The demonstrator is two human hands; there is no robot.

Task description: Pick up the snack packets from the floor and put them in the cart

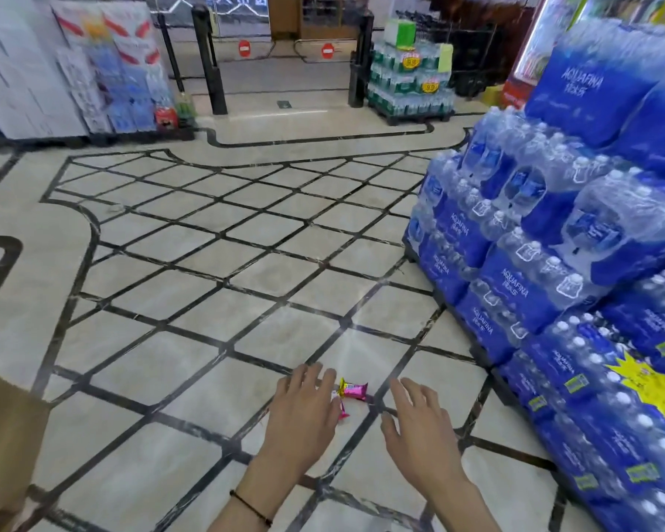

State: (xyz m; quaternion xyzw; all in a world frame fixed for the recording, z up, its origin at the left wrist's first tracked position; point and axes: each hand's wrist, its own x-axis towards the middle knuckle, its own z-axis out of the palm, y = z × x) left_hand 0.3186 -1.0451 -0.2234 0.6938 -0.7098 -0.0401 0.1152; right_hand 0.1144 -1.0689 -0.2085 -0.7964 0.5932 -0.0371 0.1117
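While small pink foil snack packets lie on the pale tiled floor, left hand and right hand flank them, outstretched, grasping nothing.

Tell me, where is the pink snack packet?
In the head view, the pink snack packet lies on the tiled floor, low centre, between the left hand and right hand, left of the water packs.

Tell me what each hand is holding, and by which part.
Nothing is held. The left hand and the right hand are both open; the pink snack packets lie on the floor between them, one partly hidden behind the left hand.
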